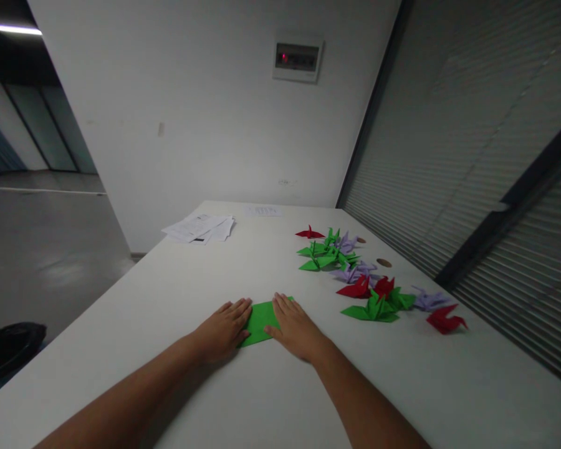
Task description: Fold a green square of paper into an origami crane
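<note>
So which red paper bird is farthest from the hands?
The red bird at the far end of the group, just behind the green birds. The other red ones lie closer.

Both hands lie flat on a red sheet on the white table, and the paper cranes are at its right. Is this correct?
Not quite: the sheet is green, not red, as the head view shows. The rest is right: the left hand and right hand lie flat on it on the white table, with the paper cranes at its right.
</note>
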Motion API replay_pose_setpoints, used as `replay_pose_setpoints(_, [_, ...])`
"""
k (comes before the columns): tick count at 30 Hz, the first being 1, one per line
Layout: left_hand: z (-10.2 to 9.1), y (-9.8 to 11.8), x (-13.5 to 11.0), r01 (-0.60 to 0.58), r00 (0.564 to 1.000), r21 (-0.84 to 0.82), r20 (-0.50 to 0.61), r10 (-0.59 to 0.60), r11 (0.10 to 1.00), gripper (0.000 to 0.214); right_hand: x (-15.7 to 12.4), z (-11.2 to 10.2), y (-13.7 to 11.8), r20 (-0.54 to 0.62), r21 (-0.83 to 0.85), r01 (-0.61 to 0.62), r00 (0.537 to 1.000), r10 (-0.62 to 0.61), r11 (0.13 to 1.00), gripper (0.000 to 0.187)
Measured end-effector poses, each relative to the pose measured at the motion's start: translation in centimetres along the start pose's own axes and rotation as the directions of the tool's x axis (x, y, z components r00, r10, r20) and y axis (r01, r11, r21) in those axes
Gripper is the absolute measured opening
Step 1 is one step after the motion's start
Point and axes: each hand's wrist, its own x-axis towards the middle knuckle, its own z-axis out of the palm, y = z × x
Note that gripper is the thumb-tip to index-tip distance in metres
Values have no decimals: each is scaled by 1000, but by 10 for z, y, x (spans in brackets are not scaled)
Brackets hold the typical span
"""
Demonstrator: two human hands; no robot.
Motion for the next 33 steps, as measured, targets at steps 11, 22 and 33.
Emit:
replay_pose_setpoints(11, [-7,3,-1,32,999,-8,37,-32,999,63,0,-3,26,32,-42,-99,994,100,994,81])
replay_pose_setpoints(22, [-13,3,-4,99,989,53,105,-104,994,66,0,-6,38,85,-103,-208,973,217,973,81])
replay_pose_setpoints(33, [-6,-6,-7,80,994,39,72,-83,996,68,-2,-9,33,99,-97,-248,961,257,964,81])
